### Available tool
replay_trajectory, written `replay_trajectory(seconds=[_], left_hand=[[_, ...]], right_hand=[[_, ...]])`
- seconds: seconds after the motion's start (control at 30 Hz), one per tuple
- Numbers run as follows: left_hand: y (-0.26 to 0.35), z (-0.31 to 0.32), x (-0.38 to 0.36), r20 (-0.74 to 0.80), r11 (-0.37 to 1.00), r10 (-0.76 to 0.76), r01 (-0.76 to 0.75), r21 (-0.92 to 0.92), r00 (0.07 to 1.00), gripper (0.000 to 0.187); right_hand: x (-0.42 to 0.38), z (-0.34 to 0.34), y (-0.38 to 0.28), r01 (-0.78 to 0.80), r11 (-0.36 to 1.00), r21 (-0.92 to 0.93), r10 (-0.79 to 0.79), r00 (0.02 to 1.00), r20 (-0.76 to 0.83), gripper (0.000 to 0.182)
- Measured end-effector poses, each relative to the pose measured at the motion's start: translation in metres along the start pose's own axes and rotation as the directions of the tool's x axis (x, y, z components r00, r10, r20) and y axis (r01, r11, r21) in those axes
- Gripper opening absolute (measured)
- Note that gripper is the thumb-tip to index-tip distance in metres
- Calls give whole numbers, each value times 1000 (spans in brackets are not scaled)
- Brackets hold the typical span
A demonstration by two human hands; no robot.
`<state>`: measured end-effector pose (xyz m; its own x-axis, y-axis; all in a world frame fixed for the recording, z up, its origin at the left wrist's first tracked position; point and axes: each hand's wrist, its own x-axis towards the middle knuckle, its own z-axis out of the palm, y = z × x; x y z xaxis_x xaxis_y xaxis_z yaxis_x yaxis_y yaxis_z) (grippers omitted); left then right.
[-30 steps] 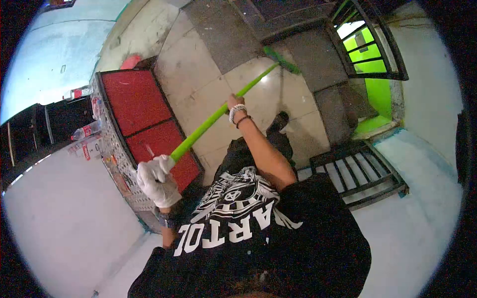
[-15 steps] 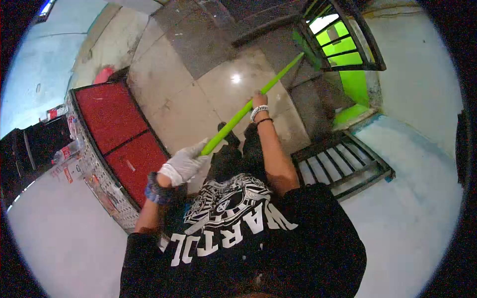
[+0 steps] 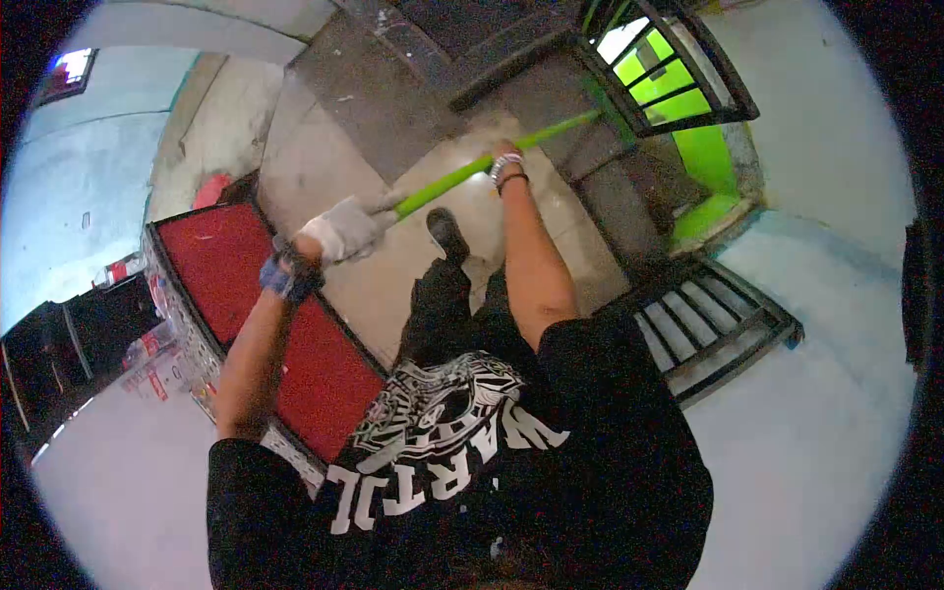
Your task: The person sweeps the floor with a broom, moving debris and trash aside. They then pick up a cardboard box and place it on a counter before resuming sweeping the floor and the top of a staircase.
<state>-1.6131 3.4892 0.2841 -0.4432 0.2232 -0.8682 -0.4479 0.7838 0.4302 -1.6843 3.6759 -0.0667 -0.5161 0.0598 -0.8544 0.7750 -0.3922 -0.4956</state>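
A long green pole (image 3: 447, 184) slants across the view above the tiled floor. My left hand (image 3: 344, 229), in a white glove, is closed round its near lower-left end. Farther along the pole, my right hand (image 3: 506, 162) grips it, bare apart from a beaded bracelet and a dark band at the wrist. The far end of the pole reaches towards the dark floor beside the barred metal frame, and what it touches there cannot be made out.
A red-topped counter or case (image 3: 221, 261) stands at the left, with plastic bottles (image 3: 152, 344) beyond it. A black slatted metal rack (image 3: 718, 324) is at the right. A barred metal frame (image 3: 669, 74) stands at the upper right, before a green surface.
Both hands have moved forward with the pole, which now lies at a flatter slant. My left arm is stretched farther out, and one dark shoe shows more fully.
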Motion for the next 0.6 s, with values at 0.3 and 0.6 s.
replay_trajectory(seconds=[0.3, 0.6], left_hand=[[-4, -84, -7, 94, 742, 554, -541, 395, 827, 44], [-29, -133, -2, -135, 898, 369, -315, 308, 920, 37]], right_hand=[[-12, 46, 6, 15, 780, 625, 104, 983, -154, 20], [27, 119, -54, 126, 827, 549, -142, 990, -13, 22]])
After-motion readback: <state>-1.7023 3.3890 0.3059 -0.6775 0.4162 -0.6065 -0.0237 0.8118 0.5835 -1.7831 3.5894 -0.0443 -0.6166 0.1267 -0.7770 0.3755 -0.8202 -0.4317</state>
